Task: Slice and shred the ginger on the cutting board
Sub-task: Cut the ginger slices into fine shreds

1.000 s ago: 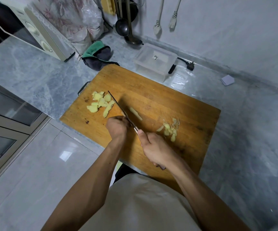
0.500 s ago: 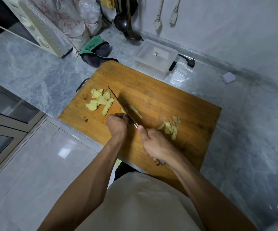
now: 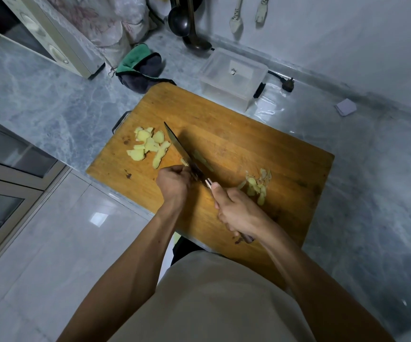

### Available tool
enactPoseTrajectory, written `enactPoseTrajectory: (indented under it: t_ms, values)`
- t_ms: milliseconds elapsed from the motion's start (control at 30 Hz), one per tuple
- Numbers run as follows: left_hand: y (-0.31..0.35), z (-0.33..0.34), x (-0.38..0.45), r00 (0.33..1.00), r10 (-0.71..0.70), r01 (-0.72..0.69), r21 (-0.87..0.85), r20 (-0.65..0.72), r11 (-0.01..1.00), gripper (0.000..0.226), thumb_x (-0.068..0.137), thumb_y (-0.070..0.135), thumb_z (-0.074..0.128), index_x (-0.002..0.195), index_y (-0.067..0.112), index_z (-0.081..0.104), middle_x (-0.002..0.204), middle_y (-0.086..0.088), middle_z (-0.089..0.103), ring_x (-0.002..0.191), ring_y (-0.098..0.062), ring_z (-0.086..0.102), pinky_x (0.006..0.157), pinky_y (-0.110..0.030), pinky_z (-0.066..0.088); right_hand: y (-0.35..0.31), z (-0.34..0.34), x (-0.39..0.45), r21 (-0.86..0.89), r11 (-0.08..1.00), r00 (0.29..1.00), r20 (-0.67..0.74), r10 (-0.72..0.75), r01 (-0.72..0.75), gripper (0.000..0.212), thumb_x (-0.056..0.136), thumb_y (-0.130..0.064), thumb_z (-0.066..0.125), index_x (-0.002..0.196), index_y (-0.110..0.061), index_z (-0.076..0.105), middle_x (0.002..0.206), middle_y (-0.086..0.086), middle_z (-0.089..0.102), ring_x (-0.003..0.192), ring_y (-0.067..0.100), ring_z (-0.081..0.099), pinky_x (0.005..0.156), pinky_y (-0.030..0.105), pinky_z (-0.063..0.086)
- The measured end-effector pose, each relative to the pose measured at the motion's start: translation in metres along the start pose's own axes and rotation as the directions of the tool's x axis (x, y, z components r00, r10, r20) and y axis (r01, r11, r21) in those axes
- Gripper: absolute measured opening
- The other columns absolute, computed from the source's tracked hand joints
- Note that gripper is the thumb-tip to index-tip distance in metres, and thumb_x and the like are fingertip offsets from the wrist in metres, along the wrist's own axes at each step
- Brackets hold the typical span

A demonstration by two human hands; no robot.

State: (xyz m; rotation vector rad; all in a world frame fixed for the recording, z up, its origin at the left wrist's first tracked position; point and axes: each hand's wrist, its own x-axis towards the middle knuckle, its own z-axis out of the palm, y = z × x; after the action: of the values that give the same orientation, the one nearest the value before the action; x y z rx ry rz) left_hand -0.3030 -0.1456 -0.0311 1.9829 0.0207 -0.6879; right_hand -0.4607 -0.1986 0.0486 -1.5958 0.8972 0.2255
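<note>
While the right hand [image 3: 239,213] grips the knife [image 3: 179,149], the left hand's [image 3: 173,182] curled fingers pin a ginger piece [image 3: 184,162]; I judge slicing underway, next cut beside them.

Dim, cool light; floor glare, wide-angle bending at edges.

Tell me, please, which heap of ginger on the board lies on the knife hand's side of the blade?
The smaller heap of thin pieces, beside the right hand. The larger pile of slices lies across the knife, near the left hand.
</note>
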Motion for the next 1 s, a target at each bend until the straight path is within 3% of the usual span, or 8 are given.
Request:
enactPoseTrajectory:
  t_ms: [333,633,733,800,867,933,1000]
  values:
    - [-0.003,-0.003,0.0,0.998,0.053,-0.055,0.027,0.041,0.998,0.044,0.094,0.006,0.06,0.055,0.024,0.068,0.073,-0.01,0.074,0.073,-0.035,0.072,0.073,-0.053,0.06,-0.007,0.007,0.011,-0.021,1.0,1.0,-0.008,-0.007,0.007,0.056,0.107,-0.054,0.024,0.078,-0.015,0.051,0.049,-0.003,0.046,0.037,0.01,0.043,0.041,0.025,0.039]
    - [-0.001,-0.004,-0.001,0.997,0.057,-0.059,0.053,0.046,0.997,0.037,0.095,0.008,0.06,0.062,0.021,0.068,0.073,-0.014,0.073,0.072,-0.035,0.072,0.071,-0.053,0.06,0.001,0.009,0.006,-0.042,0.999,1.0,-0.008,0.006,-0.006,0.06,0.107,-0.054,0.023,0.072,-0.013,0.049,0.048,-0.001,0.046,0.035,0.01,0.043,0.043,0.026,0.039]
    - [0.003,-0.004,-0.004,0.997,0.065,-0.068,0.062,0.046,0.996,0.034,0.094,0.006,0.059,0.063,0.017,0.071,0.068,-0.007,0.071,0.065,-0.021,0.071,0.069,-0.04,0.061,0.005,0.018,0.003,-0.118,0.993,0.998,-0.062,-0.03,0.022,0.057,0.107,-0.053,0.023,0.071,-0.017,0.05,0.056,-0.002,0.049,0.043,0.007,0.048,0.053,0.034,0.047]
    - [0.009,-0.007,-0.009,0.993,0.103,-0.107,0.092,0.049,0.99,0.03,0.094,0.003,0.057,0.069,0.008,0.072,0.061,-0.001,0.066,0.047,-0.002,0.061,0.054,-0.022,0.052,0.008,0.029,0.002,-0.149,0.988,0.994,-0.097,-0.05,0.035,0.054,0.107,-0.053,0.024,0.076,-0.019,0.053,0.065,-0.002,0.052,0.059,0.013,0.054,0.068,0.044,0.053]
    - [0.011,-0.007,-0.012,0.992,0.116,-0.121,0.098,0.052,0.988,0.026,0.095,0.002,0.055,0.077,0.002,0.073,0.06,0.002,0.062,0.04,0.004,0.055,0.044,-0.01,0.041,0.009,0.034,0.001,-0.156,0.987,0.991,-0.12,-0.056,0.037,0.052,0.107,-0.054,0.025,0.079,-0.02,0.054,0.069,-0.003,0.052,0.066,0.015,0.055,0.073,0.045,0.054]
    - [0.009,-0.007,-0.011,0.993,0.111,-0.116,0.105,0.049,0.988,0.029,0.095,0.003,0.056,0.073,0.006,0.074,0.063,-0.002,0.065,0.047,0.0,0.061,0.051,-0.015,0.049,0.008,0.031,0.002,-0.127,0.991,0.991,-0.125,-0.054,0.038,0.052,0.106,-0.055,0.025,0.074,-0.022,0.05,0.066,-0.004,0.051,0.057,0.012,0.052,0.063,0.039,0.052]
    - [0.007,-0.008,-0.01,0.996,0.079,-0.081,0.058,0.049,0.995,0.041,0.094,0.005,0.058,0.058,0.02,0.07,0.068,-0.01,0.071,0.064,-0.024,0.071,0.065,-0.035,0.061,0.008,0.026,0.003,-0.035,0.999,0.991,-0.131,-0.024,0.02,0.054,0.106,-0.056,0.027,0.072,-0.021,0.049,0.057,-0.003,0.05,0.042,0.009,0.047,0.048,0.029,0.043]
